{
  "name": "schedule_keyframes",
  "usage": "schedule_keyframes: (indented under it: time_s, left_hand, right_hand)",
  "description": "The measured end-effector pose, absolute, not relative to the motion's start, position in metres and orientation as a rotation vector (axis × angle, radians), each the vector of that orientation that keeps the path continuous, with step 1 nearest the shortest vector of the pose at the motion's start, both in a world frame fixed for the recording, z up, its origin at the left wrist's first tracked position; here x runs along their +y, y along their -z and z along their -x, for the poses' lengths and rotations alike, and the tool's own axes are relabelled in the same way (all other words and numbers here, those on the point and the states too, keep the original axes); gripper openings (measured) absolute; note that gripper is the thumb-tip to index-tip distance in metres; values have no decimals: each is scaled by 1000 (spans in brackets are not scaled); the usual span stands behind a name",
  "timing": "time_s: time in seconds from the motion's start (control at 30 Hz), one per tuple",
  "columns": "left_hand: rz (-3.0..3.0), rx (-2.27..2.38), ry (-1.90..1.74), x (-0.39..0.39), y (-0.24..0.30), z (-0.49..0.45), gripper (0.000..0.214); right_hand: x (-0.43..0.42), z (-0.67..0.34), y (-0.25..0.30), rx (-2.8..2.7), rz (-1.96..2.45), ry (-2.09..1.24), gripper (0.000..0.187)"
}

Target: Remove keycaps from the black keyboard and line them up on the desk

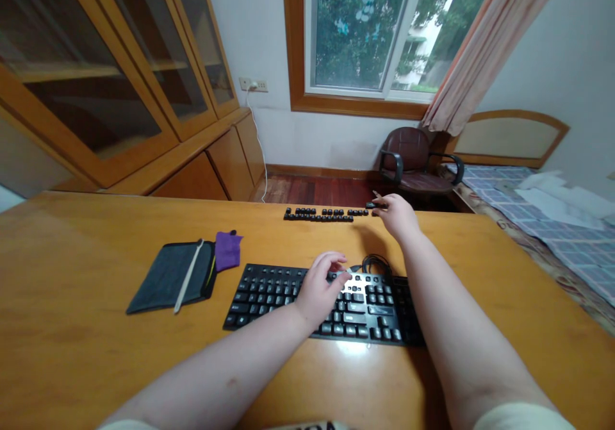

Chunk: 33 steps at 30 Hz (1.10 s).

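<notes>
A black keyboard (269, 295) lies on the wooden desk in front of me, its upper row lacking keycaps. My left hand (323, 286) rests over its middle, fingers curved and thumb apart, holding nothing visible. At the desk's far edge, my right hand (394, 216) is pinched at a small black keycap (369, 205). A thin pointed thing shows above those fingers; I cannot make out its kind. To the left of this hand, loose black keycaps (319, 215) stand in two rows. Behind the keyboard lies its coiled black cable (377, 262).
On the left of the desk (86, 257) lie a dark zip pouch (166, 276), a pale slim stick (189, 277) across it, and a purple cloth (227, 250). Past the far edge stand a brown armchair (408, 151) and a bed (571, 218). A glass-door cabinet (168, 129) rises at left.
</notes>
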<state>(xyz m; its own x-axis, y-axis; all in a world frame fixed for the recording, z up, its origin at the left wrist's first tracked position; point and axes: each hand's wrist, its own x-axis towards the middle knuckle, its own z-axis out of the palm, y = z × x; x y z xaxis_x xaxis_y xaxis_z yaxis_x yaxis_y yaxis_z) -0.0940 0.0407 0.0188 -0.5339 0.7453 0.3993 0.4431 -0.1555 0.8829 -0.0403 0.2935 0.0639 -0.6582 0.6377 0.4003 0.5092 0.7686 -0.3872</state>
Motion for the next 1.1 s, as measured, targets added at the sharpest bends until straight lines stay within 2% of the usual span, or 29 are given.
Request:
schedule_keyframes:
  time_s: [0.27,1.1]
  left_hand:
    - [-1347,1867,-1735,40,-21,95,15]
    - [-1353,1884,-1717,43,-19,95,13]
  right_hand:
    - [309,57,4,-2594,1030,-330,24]
    - [310,67,12,-2603,1122,-347,21]
